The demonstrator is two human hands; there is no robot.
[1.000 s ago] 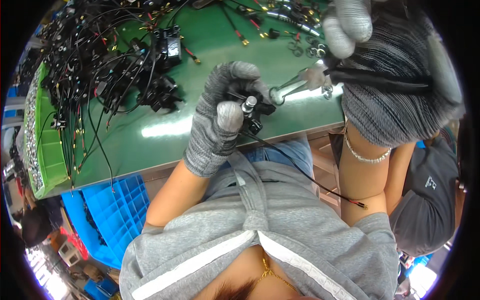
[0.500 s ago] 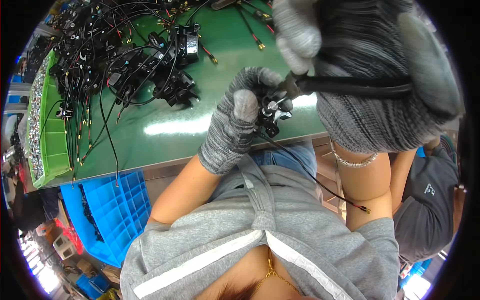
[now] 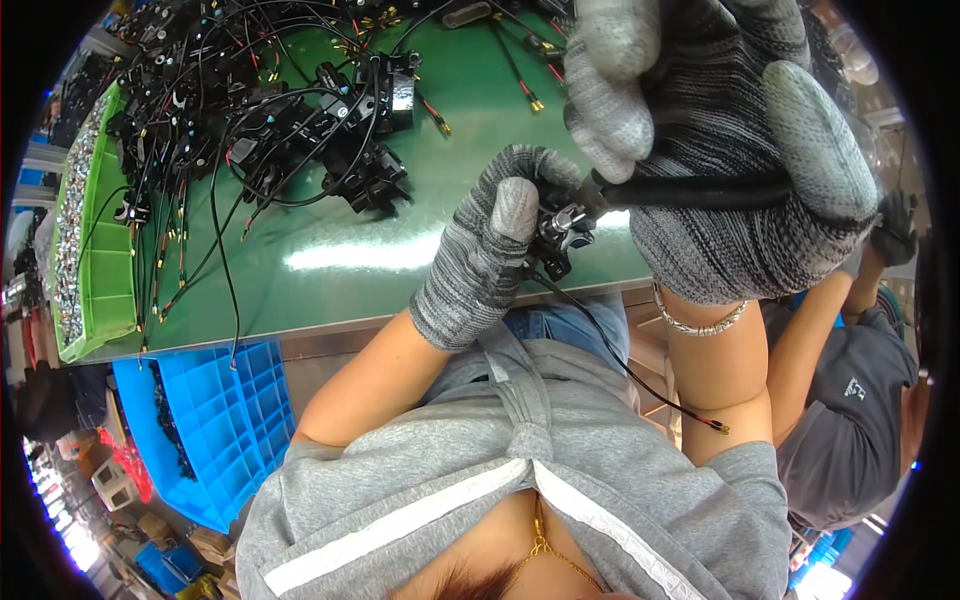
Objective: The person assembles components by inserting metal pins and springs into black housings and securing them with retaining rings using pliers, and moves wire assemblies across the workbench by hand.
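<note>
Knitted grey gloves cover both hands. My left hand [image 3: 485, 235] is closed around a small black fitting [image 3: 556, 258] with a shiny metal cylinder on it, above the bench's near edge. From this fitting a thin black cable [image 3: 625, 360] hangs down to a red-and-black end with brass-coloured tips. A long black handle [image 3: 715, 191] reaches from the fitting across the palm of my right hand [image 3: 730, 160]. Its fingers curl loosely about the handle, with the thumb standing away. How the handle joins the fitting is partly hidden by the fingers.
Black cabled assemblies [image 3: 345, 135] are heaped on the green bench [image 3: 480, 90] at the left. A green tray [image 3: 105, 275] of small metal parts sits on its left edge. Below stands a blue crate [image 3: 230, 420]. At the right is another person [image 3: 850, 420].
My right hand has shifted slightly left, its fingers and thumb spreading further, with the thumb raised off the handle's end. My left hand and the fitting have moved slightly right.
</note>
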